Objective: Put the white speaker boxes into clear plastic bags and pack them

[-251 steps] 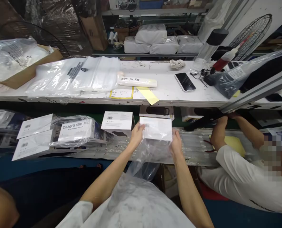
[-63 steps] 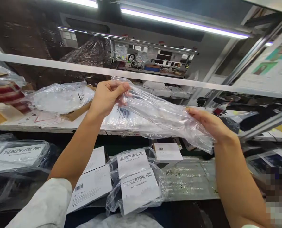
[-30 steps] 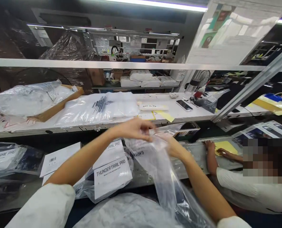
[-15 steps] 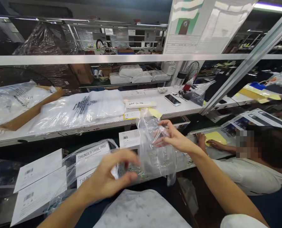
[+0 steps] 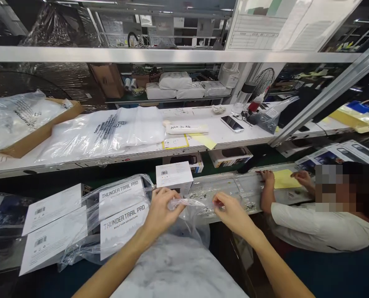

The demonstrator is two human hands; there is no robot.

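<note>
In left grip (image 5: pixel 163 210), bag (image 5: pixel 191 219), bottom seemingly hidden

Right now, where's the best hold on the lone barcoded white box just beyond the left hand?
Probably the right end of the white box, from the right and slightly above: that end faces flat work surface. The bagged boxes stand close to its left end, and the left hand is in front of part of its near face.
</note>
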